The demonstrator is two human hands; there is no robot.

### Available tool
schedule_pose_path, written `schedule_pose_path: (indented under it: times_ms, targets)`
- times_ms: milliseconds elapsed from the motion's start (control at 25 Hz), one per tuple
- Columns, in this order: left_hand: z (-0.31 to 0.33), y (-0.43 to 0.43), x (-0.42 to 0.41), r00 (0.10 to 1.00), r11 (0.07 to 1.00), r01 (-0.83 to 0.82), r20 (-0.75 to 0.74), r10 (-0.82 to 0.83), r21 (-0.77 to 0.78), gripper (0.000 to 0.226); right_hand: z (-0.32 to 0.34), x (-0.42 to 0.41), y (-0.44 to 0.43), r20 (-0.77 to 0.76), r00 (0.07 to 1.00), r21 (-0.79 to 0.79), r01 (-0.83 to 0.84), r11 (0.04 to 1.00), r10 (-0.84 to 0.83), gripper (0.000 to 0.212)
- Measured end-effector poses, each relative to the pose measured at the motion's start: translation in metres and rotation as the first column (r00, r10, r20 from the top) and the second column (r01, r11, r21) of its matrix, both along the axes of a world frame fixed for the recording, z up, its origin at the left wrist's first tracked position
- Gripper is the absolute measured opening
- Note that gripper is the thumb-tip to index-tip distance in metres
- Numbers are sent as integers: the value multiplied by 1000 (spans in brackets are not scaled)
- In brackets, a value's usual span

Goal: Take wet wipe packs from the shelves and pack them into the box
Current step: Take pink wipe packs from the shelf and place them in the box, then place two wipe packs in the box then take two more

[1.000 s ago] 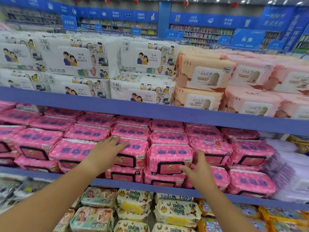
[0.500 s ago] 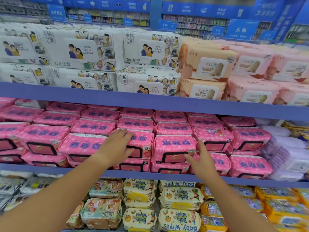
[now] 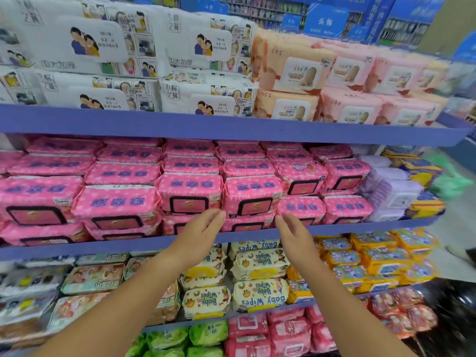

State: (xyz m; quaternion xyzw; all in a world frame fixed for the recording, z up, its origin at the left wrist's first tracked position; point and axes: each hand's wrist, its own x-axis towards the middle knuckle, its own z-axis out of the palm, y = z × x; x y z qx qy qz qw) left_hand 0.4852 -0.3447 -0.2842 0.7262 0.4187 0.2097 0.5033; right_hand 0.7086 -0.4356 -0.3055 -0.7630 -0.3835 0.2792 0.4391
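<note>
Pink wet wipe packs with black-framed lids fill the middle shelf in stacked rows. One pink pack [image 3: 251, 195] stands at the front between my two hands. My left hand [image 3: 199, 234] reaches up with fingertips at that pack's lower left corner. Open and empty, my right hand [image 3: 293, 237] has its fingertips at the lower right corner. Neither hand grips a pack. No box is in view.
The blue shelf edge [image 3: 231, 124] runs above the pink packs, with white cartoon packs [image 3: 85, 47] and peach packs [image 3: 296, 70] on top. Yellow "Baby Wipes" packs [image 3: 260, 295] and green packs [image 3: 206, 333] fill lower shelves. Purple packs [image 3: 391, 191] lie at right.
Both hands came off the pack tops, drew back and moved closer together, now at the lower corners of one front pack. The view moved closer and shifted right.
</note>
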Motion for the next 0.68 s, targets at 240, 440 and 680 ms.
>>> schedule_pose_path:
  times_ms: [240,440,680]
  targets:
    - [-36,-58,-52,983,993,-31,-183,10,-110,68,-33,-48,-40,-84,991,-18,-106,994,104,58]
    - [-77,-119,-140,958,957,-138,-282,62,-257,74,-82,-143,-78,-157,959,-86,-251,964,236,56]
    - [-111,-169,-292,915,897,-311,-353,194,-314,82,-117,-279,-106,-203,908,-156,-400,903,367,57]
